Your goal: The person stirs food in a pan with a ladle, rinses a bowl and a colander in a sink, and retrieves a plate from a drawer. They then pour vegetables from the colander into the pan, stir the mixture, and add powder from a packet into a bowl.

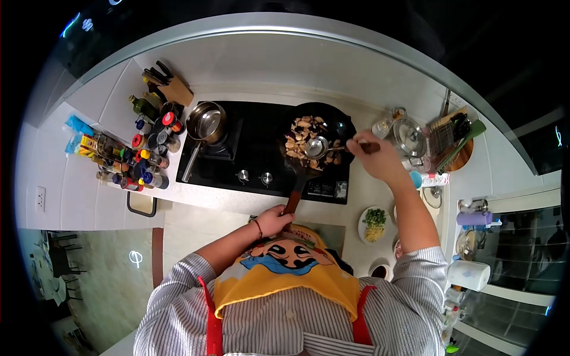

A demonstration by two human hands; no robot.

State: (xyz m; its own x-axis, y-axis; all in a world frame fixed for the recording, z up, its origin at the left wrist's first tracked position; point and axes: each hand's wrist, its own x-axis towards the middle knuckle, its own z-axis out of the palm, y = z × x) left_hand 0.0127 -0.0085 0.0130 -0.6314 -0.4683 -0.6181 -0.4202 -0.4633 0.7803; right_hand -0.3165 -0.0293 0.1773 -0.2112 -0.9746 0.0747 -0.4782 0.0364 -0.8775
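Note:
My left hand (pixel 274 221) is wrapped round the brown wooden handle of a black wok (pixel 338 121), which stands on the right side of the stove. In my right hand (pixel 375 155) is the wooden handle of a metal ladle (pixel 316 148). The ladle's bowl sits inside the wok among pieces of food (pixel 304 132), pale brown chunks mixed with dark bits. What the ladle's bowl contains, if anything, is hard to make out.
A steel saucepan (pixel 207 121) stands on the left burner of the black stove (pixel 249 160). Seasoning bottles (pixel 155 159) and a knife block (pixel 176 91) crowd the left. At right are a plate (pixel 363 233) of chopped greens, a lidded glass pot (pixel 409 137) and a utensil holder (pixel 462 155).

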